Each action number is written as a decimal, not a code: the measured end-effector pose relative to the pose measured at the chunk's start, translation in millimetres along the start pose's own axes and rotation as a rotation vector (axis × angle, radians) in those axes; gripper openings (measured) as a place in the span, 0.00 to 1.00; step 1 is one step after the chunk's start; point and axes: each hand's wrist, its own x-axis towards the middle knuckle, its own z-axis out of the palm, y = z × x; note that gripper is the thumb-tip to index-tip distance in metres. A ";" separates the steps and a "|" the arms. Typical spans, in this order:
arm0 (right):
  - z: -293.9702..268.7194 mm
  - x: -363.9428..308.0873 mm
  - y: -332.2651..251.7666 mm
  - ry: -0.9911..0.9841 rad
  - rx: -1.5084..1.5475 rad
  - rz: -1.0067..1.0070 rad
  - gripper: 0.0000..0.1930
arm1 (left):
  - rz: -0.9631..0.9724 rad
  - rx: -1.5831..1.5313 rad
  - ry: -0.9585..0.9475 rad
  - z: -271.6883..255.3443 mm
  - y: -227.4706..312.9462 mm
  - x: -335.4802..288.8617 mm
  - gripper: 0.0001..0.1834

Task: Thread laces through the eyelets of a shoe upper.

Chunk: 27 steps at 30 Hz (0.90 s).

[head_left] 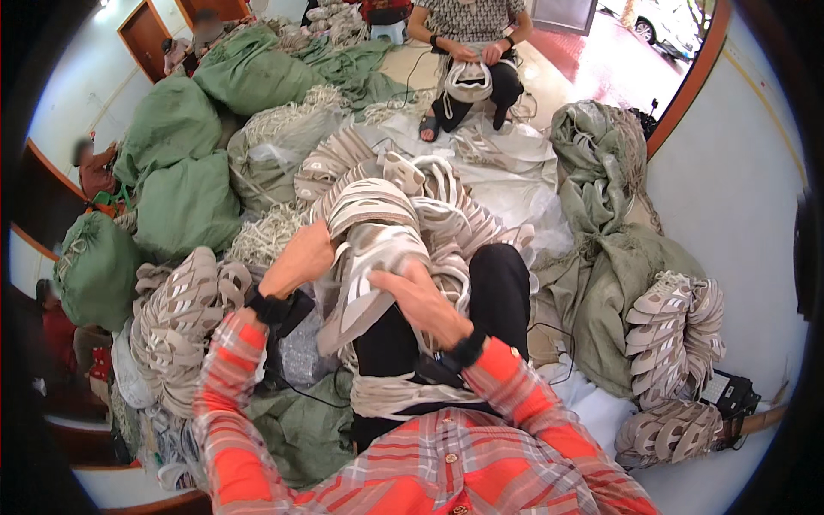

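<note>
A beige and white shoe upper [378, 253] lies over my lap, its pale flap hanging toward my left knee. My left hand [300, 257] grips its left side, with the fingertips hidden behind it. My right hand [421, 300] is closed on the near part of the same shoe upper, thumb on top. Just beyond it, a row of nested shoe uppers [365, 197] in beige and white curves away from me. More shoe uppers [455, 215] are heaped to its right. A bundle of cream laces [412, 396] rests across my thighs.
Green sacks [189, 202] pile up on the left, and an open olive sack [592, 283] slumps on the right. Stacked uppers stand at left [184, 326] and right [678, 335]. A co-worker's hands [481, 53] hold an upper across from me. A black cable [566, 352] lies nearby.
</note>
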 end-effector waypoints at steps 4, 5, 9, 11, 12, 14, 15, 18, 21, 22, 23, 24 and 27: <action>18.3 26.9 45.4 -0.245 -0.887 -0.241 0.18 | -0.003 -0.046 0.002 18.0 -33.4 -28.8 0.21; 23.6 33.9 37.1 -0.217 -0.815 -0.160 0.19 | -0.029 -0.171 -0.118 9.8 -26.1 -33.0 0.28; 5.3 78.8 34.4 -0.074 -0.442 -0.161 0.16 | -0.138 -0.756 -0.381 8.4 -29.7 -37.5 0.49; 1.3 86.2 35.5 -0.231 -0.808 -0.129 0.16 | -0.350 -0.841 -0.413 1.7 -14.8 -35.2 0.52; -8.7 83.0 26.4 -0.234 -0.806 -0.107 0.16 | -0.360 -0.857 -0.423 11.2 -16.1 -40.3 0.52; -49.4 60.8 -12.0 -0.741 -0.754 -0.035 0.19 | -0.292 -0.606 -0.088 37.8 -25.1 -45.6 0.51; -69.2 44.5 -32.9 -0.549 -0.826 0.009 0.19 | -0.214 -0.531 0.041 45.1 -34.7 -49.5 0.43; -140.8 19.1 -5.0 -0.115 -1.525 -0.271 0.19 | -0.344 -0.512 0.105 57.4 -40.6 -22.8 0.29; -161.5 42.9 33.3 -0.388 -1.471 0.033 0.17 | -0.304 -0.548 0.251 65.0 -56.8 2.2 0.20; -165.7 53.4 28.5 -0.399 -1.477 0.029 0.17 | -0.309 -0.551 0.262 60.2 -60.6 11.0 0.20; -165.4 57.7 25.3 -0.471 -1.412 0.062 0.18 | -0.355 -0.528 0.226 56.8 -61.2 14.7 0.19; -171.9 65.4 17.5 -0.519 -1.356 0.087 0.19 | -0.376 -0.503 0.192 47.3 -51.5 24.7 0.20; -186.0 84.1 16.1 -0.583 -1.362 0.056 0.20 | -0.265 -0.430 0.162 22.9 -33.2 42.7 0.22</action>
